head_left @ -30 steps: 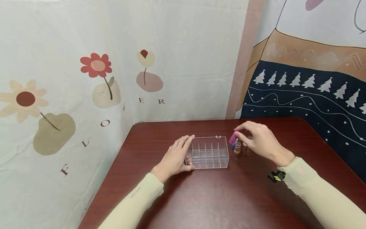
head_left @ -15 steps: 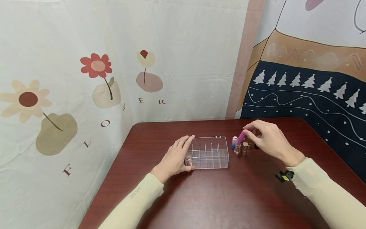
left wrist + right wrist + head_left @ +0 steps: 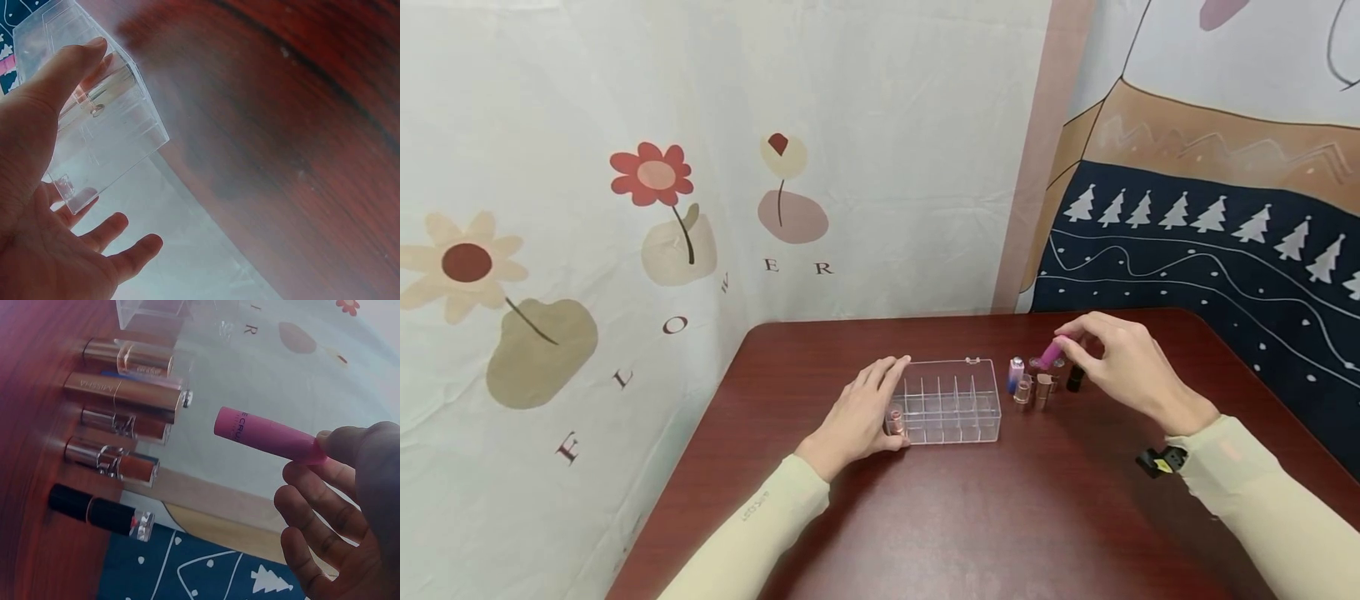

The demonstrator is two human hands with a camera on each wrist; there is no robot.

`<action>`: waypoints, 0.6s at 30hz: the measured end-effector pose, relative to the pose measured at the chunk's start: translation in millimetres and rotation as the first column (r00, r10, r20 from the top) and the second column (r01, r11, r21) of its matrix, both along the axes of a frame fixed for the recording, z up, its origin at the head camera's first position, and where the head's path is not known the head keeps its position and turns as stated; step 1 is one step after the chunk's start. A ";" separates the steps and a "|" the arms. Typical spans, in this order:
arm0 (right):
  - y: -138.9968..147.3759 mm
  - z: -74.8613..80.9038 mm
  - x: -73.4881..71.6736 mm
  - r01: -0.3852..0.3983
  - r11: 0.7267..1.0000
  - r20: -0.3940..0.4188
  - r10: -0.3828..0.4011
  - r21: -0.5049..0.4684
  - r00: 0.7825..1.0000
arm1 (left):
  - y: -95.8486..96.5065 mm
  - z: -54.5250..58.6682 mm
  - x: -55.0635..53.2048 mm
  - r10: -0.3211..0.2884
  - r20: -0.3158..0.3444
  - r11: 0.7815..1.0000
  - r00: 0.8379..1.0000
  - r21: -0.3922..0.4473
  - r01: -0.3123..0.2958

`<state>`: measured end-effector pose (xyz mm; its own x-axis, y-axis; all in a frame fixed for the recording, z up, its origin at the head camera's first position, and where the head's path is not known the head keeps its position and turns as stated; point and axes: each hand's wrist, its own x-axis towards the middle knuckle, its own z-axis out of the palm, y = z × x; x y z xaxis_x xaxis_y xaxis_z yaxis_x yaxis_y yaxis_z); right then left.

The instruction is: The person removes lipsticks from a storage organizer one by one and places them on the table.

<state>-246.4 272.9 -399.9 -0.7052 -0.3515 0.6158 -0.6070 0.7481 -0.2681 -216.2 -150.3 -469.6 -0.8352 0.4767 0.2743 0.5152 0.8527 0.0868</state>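
My left hand [image 3: 856, 408] holds the left end of a clear divided box [image 3: 953, 428], its thumb on the front wall and fingers behind. A rose-gold lipstick [image 3: 896, 421] stands in the front left compartment. Above the table, right of the box, my right hand [image 3: 1116, 362] pinches one end of a pink lipstick tube [image 3: 269, 434] between thumb and index finger; its other fingers are loosely bent. Just left of that hand stand a gold lipstick [image 3: 134, 395], a pink-and-blue tube [image 3: 1016, 373] and a black lipstick [image 3: 94, 510] with a clear end.
The brown table [image 3: 970, 517] carries the box and the cluster of tubes. More metallic and clear lip tubes [image 3: 112, 461] stand upright close together between the box and the right hand. Behind the table hangs a printed cloth [image 3: 887, 167]. The box's clear lid [image 3: 951, 371] stands raised.
My right hand has moved to the right with the pink lipstick tube, away from the box and across the cluster, uncovering the pink-and-blue tube and black lipstick. The left hand has stayed on the box.
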 end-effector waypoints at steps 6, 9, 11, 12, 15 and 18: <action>7.1 -2.6 -2.1 0.026 1.000 0.023 -0.027 0.011 0.999 | -0.3 -0.1 0.4 0.002 0.008 1.000 1.000 0.001 -0.002; 10.6 -3.9 -3.3 0.038 0.999 0.023 -0.038 0.017 0.999 | -0.3 -0.2 -0.6 0.000 0.004 1.000 1.000 0.000 0.000; 12.8 -4.5 -3.5 0.044 0.999 0.028 -0.045 0.019 0.999 | -0.3 -0.4 -1.2 -0.001 0.005 1.000 1.000 0.001 0.001; 13.6 -4.8 -3.4 0.050 0.999 0.033 -0.050 0.021 0.998 | -0.2 -0.5 -1.5 -0.001 0.006 1.000 1.000 0.001 0.001; 16.8 -6.1 -2.5 0.055 0.998 0.054 -0.056 0.020 0.997 | -0.3 -0.3 -1.4 -0.001 0.008 1.000 1.000 0.002 0.001; 20.0 -8.3 -1.8 0.060 0.998 0.077 -0.061 0.019 0.995 | -0.4 -0.3 -1.5 -0.004 0.006 1.000 1.000 0.002 0.004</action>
